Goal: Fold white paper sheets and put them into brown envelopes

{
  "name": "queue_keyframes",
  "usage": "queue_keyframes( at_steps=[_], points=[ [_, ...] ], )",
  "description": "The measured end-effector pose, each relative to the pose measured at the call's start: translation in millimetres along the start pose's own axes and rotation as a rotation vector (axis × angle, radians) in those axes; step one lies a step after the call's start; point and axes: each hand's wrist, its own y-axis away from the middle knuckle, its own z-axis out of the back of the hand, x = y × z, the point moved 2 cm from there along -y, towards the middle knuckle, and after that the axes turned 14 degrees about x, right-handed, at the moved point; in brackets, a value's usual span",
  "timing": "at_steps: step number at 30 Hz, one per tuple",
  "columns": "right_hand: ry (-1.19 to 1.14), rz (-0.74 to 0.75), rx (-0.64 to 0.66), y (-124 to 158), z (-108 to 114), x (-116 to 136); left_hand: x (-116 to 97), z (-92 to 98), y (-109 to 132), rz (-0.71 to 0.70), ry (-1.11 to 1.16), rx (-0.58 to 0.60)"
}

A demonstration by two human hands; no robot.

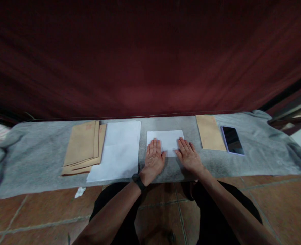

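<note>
A small white sheet of paper, which looks folded, lies in front of me on the grey cloth. My left hand rests flat on its left end, fingers stretched out and pointing away from me. On the right end, my right hand is laid flat too, its fingers slightly apart. Neither hand grips anything. To the left of my left hand is a stack of larger white paper sheets. Just right of my right hand lies a single brown envelope.
A pile of brown envelopes overlaps the white stack's left side. A phone in a purple case lies beyond the single envelope. Grey cloth covers the narrow surface, with a dark red upright panel behind. A white scrap lies on the tiled floor.
</note>
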Motion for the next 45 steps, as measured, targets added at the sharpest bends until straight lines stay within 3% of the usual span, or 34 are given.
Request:
queue_keyframes(
  at_steps=[7,11,14,18,22,26,32,37,42,45],
  points=[
    [0.019,-0.077,-0.021,9.4,-0.7,-25.9,1.7,3.0,3.4,0.047,0.009,0.016],
    [-0.027,-0.084,-0.042,12.7,6.5,-27.1,-1.4,2.8,3.3,0.079,0.006,0.018],
    [-0.098,-0.005,-0.032,13.3,12.7,-5.5,-2.5,1.9,2.9,0.090,0.016,0.007],
    [-0.153,0.169,0.061,13.5,13.9,43.8,-1.1,1.0,1.9,0.053,0.033,-0.008],
    [-0.111,0.187,0.085,16.0,8.0,65.4,0.6,0.4,1.2,0.023,0.019,-0.003],
    [-0.045,0.136,-0.008,21.5,1.8,50.6,2.9,0.8,2.6,0.026,-0.011,0.000],
    [0.006,-0.088,-0.075,25.5,-1.4,19.1,14.0,5.3,8.1,0.067,-0.044,-0.009],
    [-0.020,-0.174,-0.044,8.8,14.2,10.9,13.6,18.1,0.7,0.093,-0.069,-0.043],
    [-0.141,0.015,0.084,-29.3,24.9,36.8,-3.7,18.2,-23.6,-0.128,-0.028,-0.047],
    [-0.122,0.081,0.090,-43.0,20.4,51.7,-6.5,8.8,-35.4,-0.166,-0.032,0.008]
  ],
)
